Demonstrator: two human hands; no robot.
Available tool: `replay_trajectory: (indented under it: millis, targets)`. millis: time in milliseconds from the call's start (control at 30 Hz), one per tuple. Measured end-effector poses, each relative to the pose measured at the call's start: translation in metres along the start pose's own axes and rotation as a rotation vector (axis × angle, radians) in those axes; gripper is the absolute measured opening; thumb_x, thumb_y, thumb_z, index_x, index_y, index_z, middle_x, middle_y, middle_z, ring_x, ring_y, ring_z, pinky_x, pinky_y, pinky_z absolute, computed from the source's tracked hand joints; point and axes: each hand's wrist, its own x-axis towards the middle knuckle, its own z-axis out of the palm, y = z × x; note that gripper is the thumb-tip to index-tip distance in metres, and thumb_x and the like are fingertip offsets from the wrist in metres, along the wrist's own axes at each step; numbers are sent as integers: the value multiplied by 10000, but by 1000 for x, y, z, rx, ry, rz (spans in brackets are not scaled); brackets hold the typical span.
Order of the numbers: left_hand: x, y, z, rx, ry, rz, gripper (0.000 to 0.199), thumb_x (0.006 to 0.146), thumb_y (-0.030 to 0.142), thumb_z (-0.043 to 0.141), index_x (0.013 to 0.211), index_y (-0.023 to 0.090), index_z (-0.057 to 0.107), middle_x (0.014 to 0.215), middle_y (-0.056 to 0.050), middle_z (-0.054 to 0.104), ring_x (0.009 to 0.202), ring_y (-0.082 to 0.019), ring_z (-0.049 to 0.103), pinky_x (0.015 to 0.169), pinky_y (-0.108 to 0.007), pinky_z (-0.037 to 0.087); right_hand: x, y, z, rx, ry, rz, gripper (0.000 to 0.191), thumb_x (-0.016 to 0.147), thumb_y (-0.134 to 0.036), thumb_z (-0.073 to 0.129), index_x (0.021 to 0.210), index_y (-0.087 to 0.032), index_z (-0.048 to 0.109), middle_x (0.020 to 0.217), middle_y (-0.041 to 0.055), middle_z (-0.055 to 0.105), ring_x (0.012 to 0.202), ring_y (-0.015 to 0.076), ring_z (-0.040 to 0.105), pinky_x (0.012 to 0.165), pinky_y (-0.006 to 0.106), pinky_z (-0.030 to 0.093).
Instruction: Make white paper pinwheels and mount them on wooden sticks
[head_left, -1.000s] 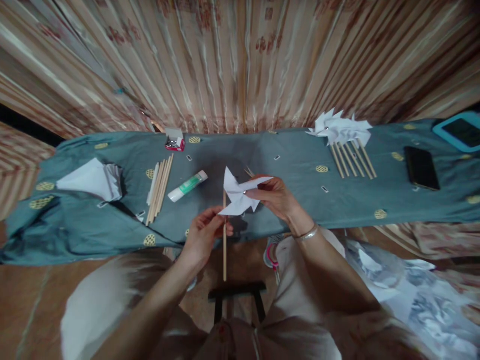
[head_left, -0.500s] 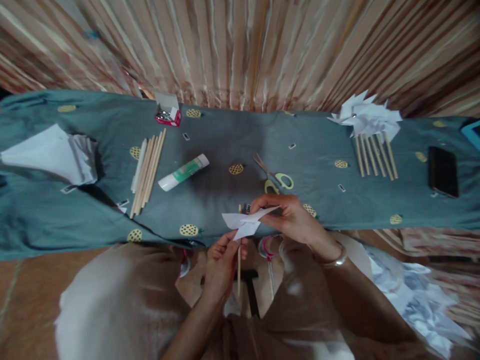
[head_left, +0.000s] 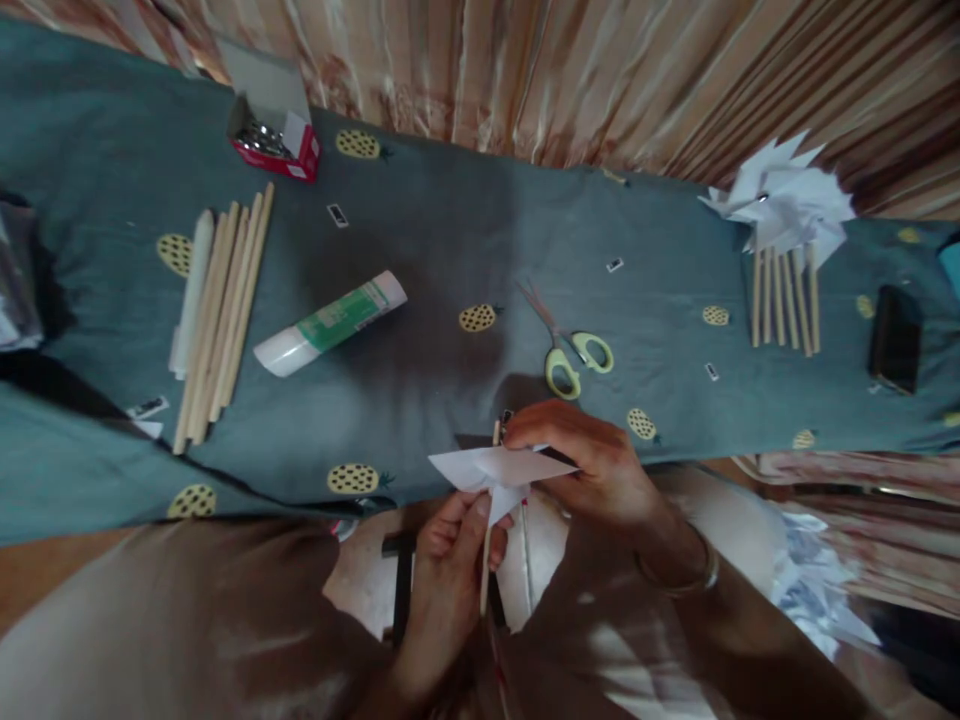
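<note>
Left hand: this one has thumb and fingers closed around a wooden stick, right under the paper.
Right hand: fingers curled at the pinwheel's far side, but a blade covers the thumb tip, so I can't tell if the hand is really pinching or just touching.
Pinwheel: the white paper one sits between both hands at the table's near edge, tipped almost edge-on, middle too foreshortened to make out.
Stick: top end peeks out behind the paper, the stretch behind the blades is hidden.
Scissors: green-handled pair beyond the right hand, all visible.
Pins box: open red box, shiny contents blur together.
Finished pinwheels: blades overlap, can't count them.
Left edge: greyish stack, cut off.
</note>
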Motion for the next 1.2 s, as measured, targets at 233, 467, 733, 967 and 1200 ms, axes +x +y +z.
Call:
replay_trajectory:
  millis: [233,467,733,967,1200]
  targets:
    - [-1,4,4,-83,48,-94,439,480,531,931,641,180,721,516,24,539,439,-40,327,453,-183,258,1,2,2,-33,-1,-4,133,912,-134,585,964,-227,664,912,41,749,877,168,701,800,294,566]
    - [2,3,4,-63,63,-68,444,484,535,929,623,176,708,539,25,566,448,-31,354,475,-174,281,1,3,3,-44,-7,8,137,895,-118,602,960,-225,657,924,33,746,886,168,697,812,292,558]
    - [5,0,3,-104,66,-50,429,517,492,933,626,152,695,543,30,585,435,-23,381,466,-160,295,0,2,4,-46,-19,-22,100,910,-121,590,951,-195,645,890,41,741,854,167,688,781,294,547]
    - [4,-1,3,-90,40,-21,428,549,471,925,612,131,673,505,43,546,416,-20,366,452,-163,278,1,3,3,-71,-32,-51,99,909,-118,590,953,-191,638,902,44,750,854,172,691,785,300,556]
    - [3,-3,1,-81,37,-25,411,618,468,888,656,142,640,468,68,471,441,-33,331,471,-169,254,1,2,-1,1,-9,11,103,882,-128,650,960,-196,656,921,42,755,887,155,708,811,271,560]
